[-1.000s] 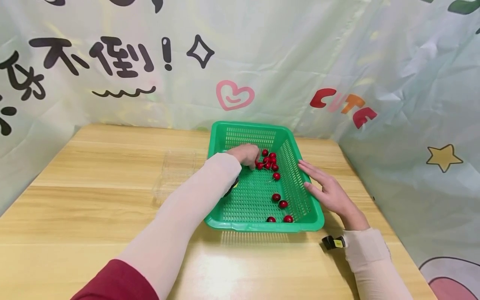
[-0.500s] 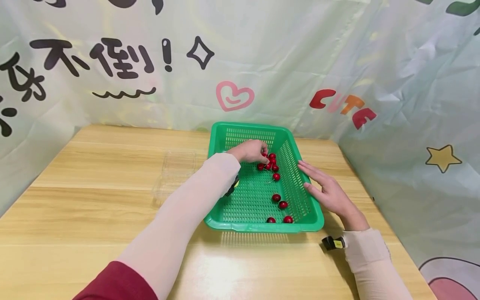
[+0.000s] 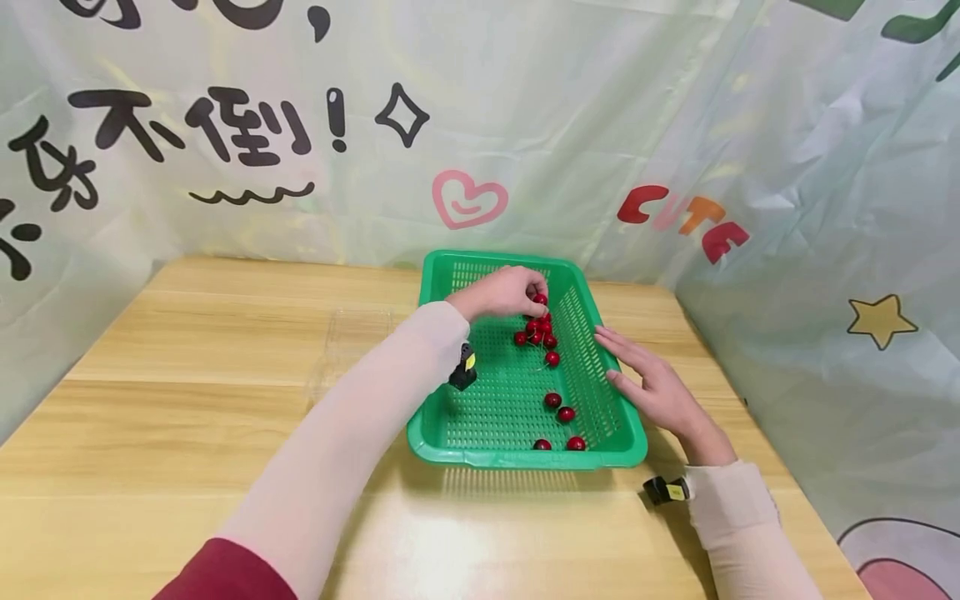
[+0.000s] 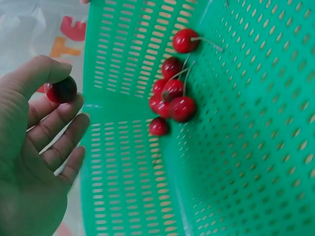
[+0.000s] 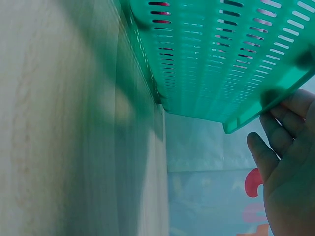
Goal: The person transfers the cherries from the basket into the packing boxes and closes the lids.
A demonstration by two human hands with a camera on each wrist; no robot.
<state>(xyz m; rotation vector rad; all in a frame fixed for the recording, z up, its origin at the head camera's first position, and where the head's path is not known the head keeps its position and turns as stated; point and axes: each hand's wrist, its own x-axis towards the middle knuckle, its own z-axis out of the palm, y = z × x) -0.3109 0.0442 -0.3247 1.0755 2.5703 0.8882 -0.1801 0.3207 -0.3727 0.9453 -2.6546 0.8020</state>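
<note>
Between thumb and fingertips my left hand [image 3: 506,292] pinches a dark red cherry [image 4: 62,90], held above the far part of a green slotted basket [image 3: 525,458]. Below it, a cluster of red cherries [image 4: 173,90], some with stems, lies on the basket floor. More cherries are spread toward the near side, among them a cherry [image 3: 552,400] and another by the front wall [image 3: 576,443]. My right hand [image 3: 660,387] rests against the basket's right rim with its fingers extended, as the right wrist view [image 5: 295,142] also shows.
Left of the basket, a clear plastic box [image 3: 352,333] stands on the wooden table [image 3: 187,417], partly behind my left sleeve. A printed cloth [image 3: 562,100] hangs behind the table and along its right side.
My left hand has moved from the cluster's left edge to the right and up, and now holds a cherry. The view has tilted slightly; the right hand stays at the rim.
</note>
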